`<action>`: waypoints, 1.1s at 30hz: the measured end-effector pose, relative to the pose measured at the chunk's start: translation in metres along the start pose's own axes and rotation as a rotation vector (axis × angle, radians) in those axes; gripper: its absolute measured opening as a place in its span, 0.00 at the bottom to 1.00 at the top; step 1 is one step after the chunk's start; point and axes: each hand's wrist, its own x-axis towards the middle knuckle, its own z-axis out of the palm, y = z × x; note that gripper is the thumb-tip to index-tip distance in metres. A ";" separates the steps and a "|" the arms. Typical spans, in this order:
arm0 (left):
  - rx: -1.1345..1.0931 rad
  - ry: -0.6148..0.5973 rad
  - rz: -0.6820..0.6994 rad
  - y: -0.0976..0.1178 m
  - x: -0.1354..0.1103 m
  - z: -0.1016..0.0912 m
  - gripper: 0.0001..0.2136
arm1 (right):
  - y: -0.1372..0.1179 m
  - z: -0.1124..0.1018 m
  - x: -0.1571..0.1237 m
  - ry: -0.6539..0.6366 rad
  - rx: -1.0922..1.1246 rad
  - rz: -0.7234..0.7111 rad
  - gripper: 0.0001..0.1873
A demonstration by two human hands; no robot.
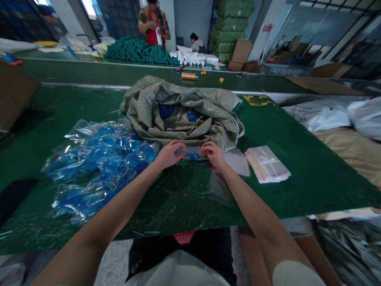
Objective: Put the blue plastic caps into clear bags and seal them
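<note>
Between my hands, just in front of the sack, is a clear plastic bag point(193, 154) with a blue item inside. My left hand point(172, 154) pinches its left end, and my right hand point(213, 153) grips the right end with bent fingers. A grey-green woven sack point(143, 107) lies behind, its mouth rolled open around a few blue pieces point(192, 116). To the left spreads a pile of bagged blue items point(110, 153); their exact kind is unclear through the shiny film. Some loose clear bags point(238, 162) lie by my right wrist.
A stack of flat clear bags point(268, 163) sits on the green table point(315, 186) at right. Cardboard point(14, 91) stands at far left. Across the line, a person point(154, 26) works behind piled green rolls point(137, 51). White sacks point(330, 115) lie right.
</note>
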 end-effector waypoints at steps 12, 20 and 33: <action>0.031 0.021 0.126 -0.001 -0.007 0.000 0.08 | -0.004 0.000 0.001 0.012 0.008 -0.034 0.13; 0.179 -0.050 0.188 -0.005 -0.015 -0.002 0.11 | -0.006 0.000 0.000 0.015 -0.005 -0.005 0.13; 0.415 -0.142 0.281 -0.006 -0.020 0.001 0.12 | -0.004 0.000 -0.002 -0.007 -0.028 -0.013 0.13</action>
